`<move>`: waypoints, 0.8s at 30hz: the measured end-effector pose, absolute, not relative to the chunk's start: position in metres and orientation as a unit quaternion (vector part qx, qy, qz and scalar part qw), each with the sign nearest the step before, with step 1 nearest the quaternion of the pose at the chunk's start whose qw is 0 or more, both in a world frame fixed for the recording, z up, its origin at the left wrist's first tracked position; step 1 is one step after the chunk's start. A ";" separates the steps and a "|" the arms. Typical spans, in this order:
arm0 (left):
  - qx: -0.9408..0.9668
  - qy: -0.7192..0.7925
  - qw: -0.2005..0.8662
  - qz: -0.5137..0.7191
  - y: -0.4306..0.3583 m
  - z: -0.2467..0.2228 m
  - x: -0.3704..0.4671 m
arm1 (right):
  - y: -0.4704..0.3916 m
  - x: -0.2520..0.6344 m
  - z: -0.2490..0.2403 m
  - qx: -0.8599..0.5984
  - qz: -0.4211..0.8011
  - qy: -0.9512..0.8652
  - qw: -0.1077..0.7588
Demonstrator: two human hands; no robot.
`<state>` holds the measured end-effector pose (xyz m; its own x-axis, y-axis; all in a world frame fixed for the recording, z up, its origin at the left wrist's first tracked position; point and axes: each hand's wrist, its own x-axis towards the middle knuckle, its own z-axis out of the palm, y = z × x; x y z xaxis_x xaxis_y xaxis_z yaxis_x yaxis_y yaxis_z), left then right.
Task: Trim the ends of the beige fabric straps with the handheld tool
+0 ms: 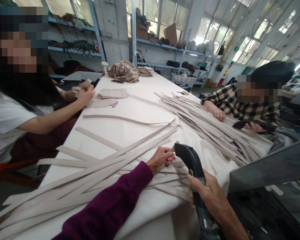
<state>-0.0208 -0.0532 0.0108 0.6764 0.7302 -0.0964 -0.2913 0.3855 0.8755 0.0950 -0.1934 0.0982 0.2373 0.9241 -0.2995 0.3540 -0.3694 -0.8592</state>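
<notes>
Flat beige strips (97,169) near a curved black tool (190,158)

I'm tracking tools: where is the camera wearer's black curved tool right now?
In the head view, the black curved tool is right of centre, gripped in the right hand, its tip close beside the left hand.

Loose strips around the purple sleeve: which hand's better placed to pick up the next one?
Probably the left hand: it pinches just one thin strip, with loose strips right beside it. The right hand is wrapped around the black tool.
</notes>
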 end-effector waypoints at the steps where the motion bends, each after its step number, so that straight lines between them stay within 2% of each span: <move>1: 0.461 0.238 0.793 0.319 -0.054 0.011 -0.021 | -0.192 0.093 0.097 -0.705 0.432 -0.451 0.337; 12: 0.552 0.234 0.724 0.341 -0.059 0.011 -0.023 | -0.182 0.089 0.095 -0.697 0.410 -0.473 0.351; 16: 0.527 0.228 0.749 0.332 -0.058 0.010 -0.023 | -0.171 0.094 0.101 -0.714 0.360 -0.478 0.363; 24: 0.501 0.241 0.762 0.332 -0.053 0.008 -0.022 | -0.192 0.088 0.096 -0.697 0.430 -0.459 0.344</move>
